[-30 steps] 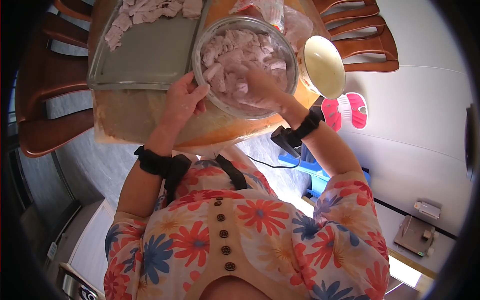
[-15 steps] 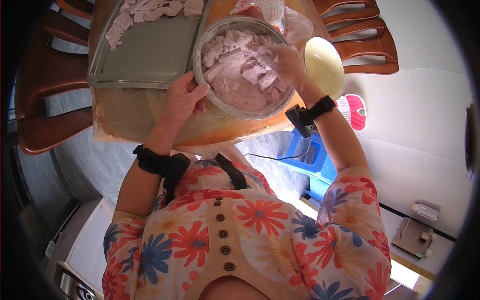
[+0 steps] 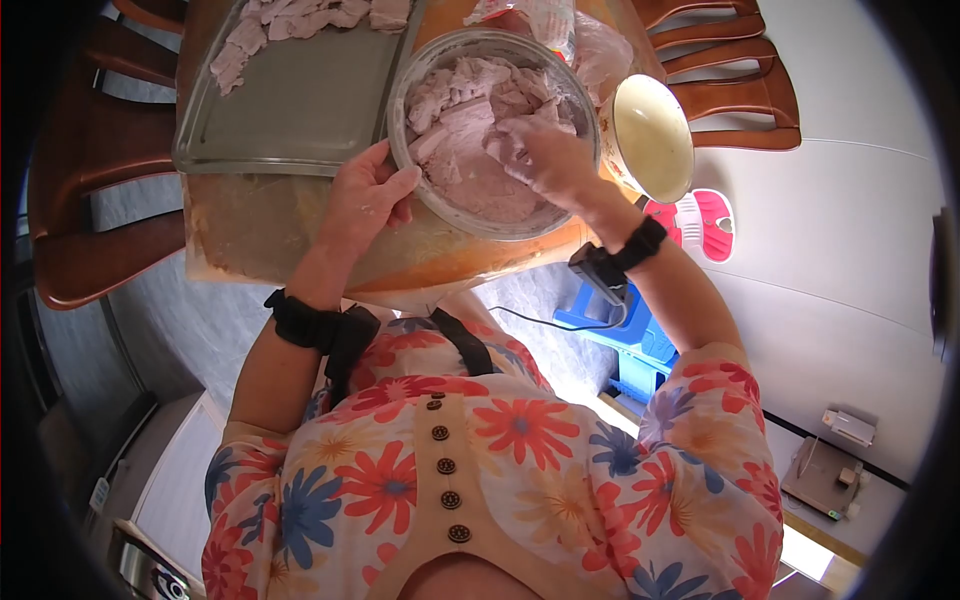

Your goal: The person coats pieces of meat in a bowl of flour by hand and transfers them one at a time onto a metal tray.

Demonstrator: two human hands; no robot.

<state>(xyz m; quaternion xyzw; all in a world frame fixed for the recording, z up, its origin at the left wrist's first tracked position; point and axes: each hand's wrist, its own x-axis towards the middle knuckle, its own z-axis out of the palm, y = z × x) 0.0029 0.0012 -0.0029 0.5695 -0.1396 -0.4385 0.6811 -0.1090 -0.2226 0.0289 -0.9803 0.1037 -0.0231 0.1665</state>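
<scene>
A round metal bowl (image 3: 408, 170) stands near the table's front edge, filled with pale pink, powder-dusted strips that look like coated meat (image 3: 470, 125). My left hand (image 3: 368, 195) grips the bowl's left rim, thumb on top and fingers curled beneath. Inside the bowl, over its right half, my right hand (image 3: 548, 160) has curled, powder-whitened fingers touching the strips. What those fingers enclose is hidden. On the left, a metal tray (image 3: 290, 125) bears more pink strips (image 3: 270, 35) along its far side.
A cream-coloured bowl (image 3: 650, 140) stands just right of the metal bowl. Behind are clear plastic bags (image 3: 600, 50). Wooden chairs (image 3: 120, 180) flank the table (image 3: 270, 230) on both sides. A blue plastic stool or crate (image 3: 635, 345) sits below on the right.
My right hand has moved left, from the bowl's right side toward the middle, with fingers curled. The cream bowl has shifted very slightly right. My left hand stays on the rim.
</scene>
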